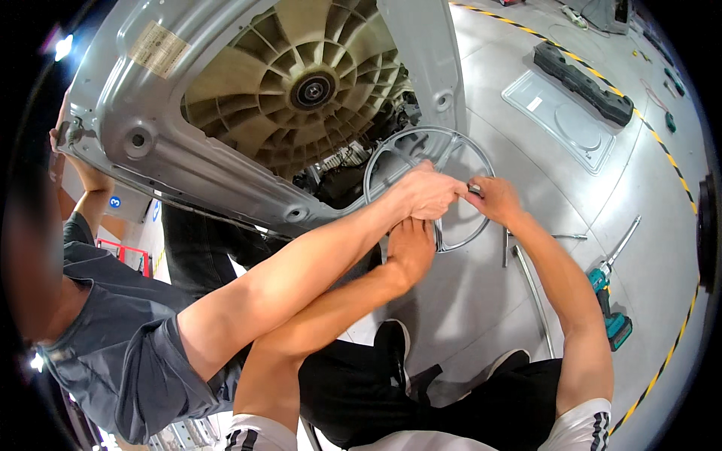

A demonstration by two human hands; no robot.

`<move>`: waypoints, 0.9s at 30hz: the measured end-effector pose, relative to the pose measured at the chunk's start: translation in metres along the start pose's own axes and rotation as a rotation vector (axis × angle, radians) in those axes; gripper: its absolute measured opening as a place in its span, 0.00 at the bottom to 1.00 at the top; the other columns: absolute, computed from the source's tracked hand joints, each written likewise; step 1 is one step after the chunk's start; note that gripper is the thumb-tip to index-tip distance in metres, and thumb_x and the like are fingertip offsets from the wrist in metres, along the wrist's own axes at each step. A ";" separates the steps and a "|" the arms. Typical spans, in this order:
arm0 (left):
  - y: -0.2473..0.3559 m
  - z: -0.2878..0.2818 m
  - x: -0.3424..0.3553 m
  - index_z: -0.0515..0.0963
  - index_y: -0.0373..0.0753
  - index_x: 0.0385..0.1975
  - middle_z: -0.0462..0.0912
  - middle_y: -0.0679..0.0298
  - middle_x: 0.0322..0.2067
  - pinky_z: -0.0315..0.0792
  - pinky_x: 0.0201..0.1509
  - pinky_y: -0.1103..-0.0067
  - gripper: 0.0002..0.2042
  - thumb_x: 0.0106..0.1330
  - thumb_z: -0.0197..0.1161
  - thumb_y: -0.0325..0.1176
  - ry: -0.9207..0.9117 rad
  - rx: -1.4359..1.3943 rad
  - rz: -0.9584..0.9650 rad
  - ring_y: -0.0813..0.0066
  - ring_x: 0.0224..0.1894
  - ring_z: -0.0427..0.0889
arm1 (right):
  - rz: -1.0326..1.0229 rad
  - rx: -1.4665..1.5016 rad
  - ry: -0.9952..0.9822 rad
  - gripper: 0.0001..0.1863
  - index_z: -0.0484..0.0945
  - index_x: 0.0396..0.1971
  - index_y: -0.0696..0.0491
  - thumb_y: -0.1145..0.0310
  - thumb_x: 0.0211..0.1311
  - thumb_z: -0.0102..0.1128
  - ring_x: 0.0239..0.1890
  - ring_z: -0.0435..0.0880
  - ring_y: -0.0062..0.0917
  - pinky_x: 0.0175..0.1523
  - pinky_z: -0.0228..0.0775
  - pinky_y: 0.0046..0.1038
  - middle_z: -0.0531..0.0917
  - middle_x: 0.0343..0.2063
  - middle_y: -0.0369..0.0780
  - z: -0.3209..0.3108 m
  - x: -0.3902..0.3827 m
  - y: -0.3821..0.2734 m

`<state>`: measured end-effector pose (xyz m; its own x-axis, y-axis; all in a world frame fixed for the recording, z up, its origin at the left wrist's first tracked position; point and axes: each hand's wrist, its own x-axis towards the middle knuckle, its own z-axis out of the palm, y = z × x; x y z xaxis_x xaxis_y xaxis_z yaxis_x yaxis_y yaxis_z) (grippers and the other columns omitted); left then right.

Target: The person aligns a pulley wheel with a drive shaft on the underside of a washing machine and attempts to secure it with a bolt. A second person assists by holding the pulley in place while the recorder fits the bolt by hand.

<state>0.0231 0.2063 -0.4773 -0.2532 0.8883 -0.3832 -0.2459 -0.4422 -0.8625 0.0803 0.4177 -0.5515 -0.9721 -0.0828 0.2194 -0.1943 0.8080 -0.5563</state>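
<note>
A spoked silver pulley wheel (pixel 485 148) is in front of the open back of a grey washing machine cabinet (pixel 248 177). My left hand (pixel 412 246) is closed at the wheel's lower part, its fingers partly hidden under a co-worker's hand (pixel 432 194). That hand reaches across over my left forearm and also grips near the middle of the wheel. My right hand (pixel 496 200) pinches a small metal piece (pixel 474 189) close to the co-worker's fingers. Inside the cabinet, the pale ribbed tub (pixel 248 90) shows its round dark centre hub (pixel 313 91).
The co-worker's other hand (pixel 56 141) holds the cabinet's left edge. On the floor at right lie a teal cordless driver (pixel 618 331), bent metal rods (pixel 535 297), a grey panel (pixel 560 120) and a long black part (pixel 583 83). Black-yellow tape (pixel 669 158) curves beyond them.
</note>
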 end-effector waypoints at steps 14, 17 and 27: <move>-0.058 -0.001 -0.066 0.64 0.39 0.37 0.66 0.68 0.32 0.68 0.34 0.90 0.19 0.53 0.70 0.29 -0.481 0.234 -0.258 0.84 0.35 0.74 | -0.019 0.457 0.522 0.14 0.70 0.47 0.50 0.68 0.61 0.56 0.11 0.66 0.28 0.21 0.58 0.29 0.69 0.09 0.38 -0.024 0.012 -0.049; -0.068 0.006 -0.079 0.66 0.39 0.38 0.75 0.66 0.28 0.70 0.35 0.84 0.19 0.50 0.70 0.28 -0.550 0.127 -0.175 0.78 0.33 0.77 | 0.037 0.347 0.483 0.12 0.70 0.45 0.51 0.70 0.61 0.55 0.12 0.66 0.27 0.22 0.59 0.29 0.69 0.10 0.39 -0.029 0.007 -0.028; -0.083 0.057 -0.100 0.63 0.37 0.49 0.75 0.62 0.27 0.67 0.40 0.83 0.25 0.51 0.65 0.28 -0.640 0.148 -0.285 0.72 0.34 0.75 | 0.165 -0.116 0.164 0.15 0.72 0.48 0.48 0.69 0.59 0.53 0.26 0.80 0.43 0.32 0.70 0.40 0.80 0.19 0.44 -0.026 -0.043 0.062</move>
<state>0.0155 0.1474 -0.3481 -0.6479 0.7450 0.1587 -0.4973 -0.2558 -0.8290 0.1140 0.4865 -0.5742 -0.9534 0.1436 0.2654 -0.0095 0.8649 -0.5018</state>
